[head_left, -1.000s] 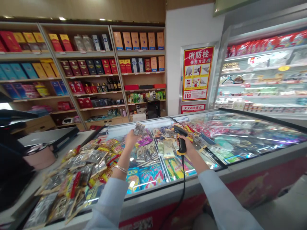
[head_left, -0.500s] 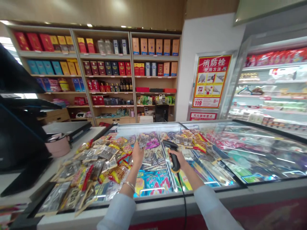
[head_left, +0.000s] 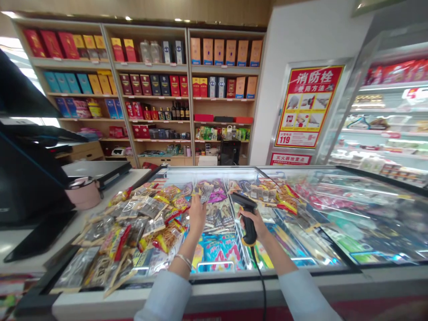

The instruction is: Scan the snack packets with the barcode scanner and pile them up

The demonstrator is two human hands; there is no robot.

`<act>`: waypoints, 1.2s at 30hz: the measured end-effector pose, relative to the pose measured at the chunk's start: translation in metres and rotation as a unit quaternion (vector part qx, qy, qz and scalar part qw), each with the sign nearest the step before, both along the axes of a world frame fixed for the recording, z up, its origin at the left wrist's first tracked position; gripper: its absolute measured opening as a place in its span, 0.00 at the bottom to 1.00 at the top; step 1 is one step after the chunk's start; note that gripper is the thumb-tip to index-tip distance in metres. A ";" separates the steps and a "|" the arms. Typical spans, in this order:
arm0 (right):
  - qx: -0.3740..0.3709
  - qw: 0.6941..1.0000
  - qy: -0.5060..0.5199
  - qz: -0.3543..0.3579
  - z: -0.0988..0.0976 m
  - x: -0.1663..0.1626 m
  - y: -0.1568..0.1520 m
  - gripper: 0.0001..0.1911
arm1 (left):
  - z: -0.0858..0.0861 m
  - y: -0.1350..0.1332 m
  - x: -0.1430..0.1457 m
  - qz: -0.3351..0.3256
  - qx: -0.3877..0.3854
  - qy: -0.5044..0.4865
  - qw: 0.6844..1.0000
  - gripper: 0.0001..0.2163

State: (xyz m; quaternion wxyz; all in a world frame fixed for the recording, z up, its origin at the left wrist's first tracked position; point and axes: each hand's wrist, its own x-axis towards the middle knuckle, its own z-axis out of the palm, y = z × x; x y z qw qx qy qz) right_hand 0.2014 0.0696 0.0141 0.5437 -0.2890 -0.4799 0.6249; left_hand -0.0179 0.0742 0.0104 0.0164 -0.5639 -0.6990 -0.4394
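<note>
right of frame centre, the right hand was curled round a black, yellow-trimmed, pistol-shaped plastic scanner; left of centre, the left hand pinched a clear-and-grey plastic packet, best squared to the scanner, i judged.

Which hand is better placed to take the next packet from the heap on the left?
Probably the left hand: it is nearer the heap of packets, though it appears to hold a small packet. The right hand is farther off and grips the scanner.
</note>
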 end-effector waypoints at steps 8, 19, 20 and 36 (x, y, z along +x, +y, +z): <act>-0.002 1.000 0.015 0.011 -0.001 0.001 0.000 0.11 | 0.004 -0.006 0.000 -0.003 -0.005 0.008 1.000 0.11; -0.036 0.999 0.032 0.010 0.003 0.003 -0.001 0.12 | 0.020 -0.011 -0.015 0.081 0.040 -0.027 0.995 0.18; -0.041 0.999 0.035 0.010 0.002 0.003 0.000 0.12 | 0.026 -0.015 -0.018 0.110 0.056 -0.015 0.992 0.19; -0.110 0.991 0.005 0.081 -0.001 -0.020 -0.011 0.11 | 0.053 -0.051 -0.058 0.366 0.114 0.026 0.923 0.19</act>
